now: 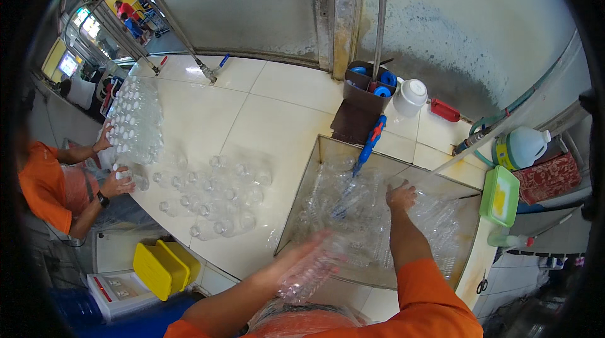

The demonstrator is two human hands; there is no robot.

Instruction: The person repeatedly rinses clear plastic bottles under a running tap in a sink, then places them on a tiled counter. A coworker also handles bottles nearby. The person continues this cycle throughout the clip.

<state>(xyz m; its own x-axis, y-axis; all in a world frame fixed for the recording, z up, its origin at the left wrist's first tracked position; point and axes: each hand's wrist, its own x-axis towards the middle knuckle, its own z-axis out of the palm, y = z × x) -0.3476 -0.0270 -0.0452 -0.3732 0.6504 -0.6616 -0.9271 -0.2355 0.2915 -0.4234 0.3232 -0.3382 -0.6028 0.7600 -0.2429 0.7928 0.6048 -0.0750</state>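
Observation:
Close to my body, my left hand (300,258), smeared by motion, holds a clear plastic bottle (312,270). My right hand (401,197) reaches over the sink (467,217), its fingers a little apart among the clear plastic bottles (378,228) that fill it. I make out nothing gripped in that hand. A blue spray nozzle with red parts (373,138) hangs over the sink's far edge and points down at the bottles.
On the left counter (277,95) stand several uncapped clear bottles (211,196). A co-worker (47,177) handles bottles beside a white-capped group (135,120). Behind the sink are a brown caddy (368,92) and white mug (411,97). A green tray (501,196) sits right, scissors (482,283) nearer.

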